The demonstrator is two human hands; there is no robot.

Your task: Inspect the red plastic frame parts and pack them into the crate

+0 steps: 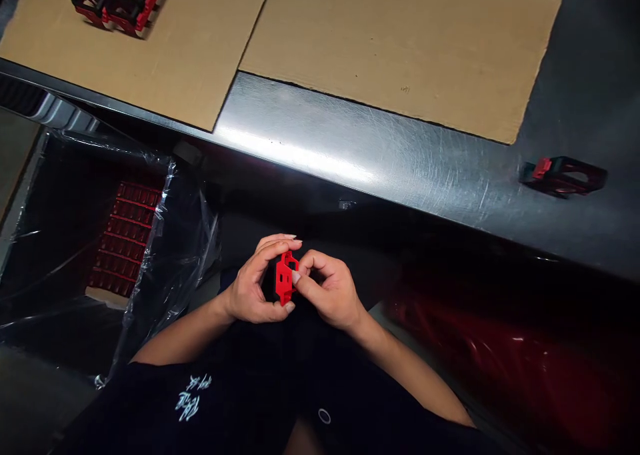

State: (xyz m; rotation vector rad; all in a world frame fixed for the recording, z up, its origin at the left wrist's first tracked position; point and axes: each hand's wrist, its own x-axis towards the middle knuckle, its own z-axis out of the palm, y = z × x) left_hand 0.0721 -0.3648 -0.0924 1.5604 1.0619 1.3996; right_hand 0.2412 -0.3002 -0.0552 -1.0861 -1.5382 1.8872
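Between my two hands, in front of my body, is a small red plastic part (284,278) with square cut-outs. My left hand (257,282) grips it at its top and bottom ends, thumb below and fingers above. The thumb and bent forefinger of my right hand (327,285) pinch its right side. The part is held off the table, near its front edge. Whether a black piece is joined to it, I cannot make out against the dark background.
A black and red part (567,175) lies on the metal table (310,132) at the right. Several similar assembled parts (123,2) stand on a cardboard sheet (165,62) at top left. A plastic-lined box (55,262) at the left holds rows of red parts (125,238).
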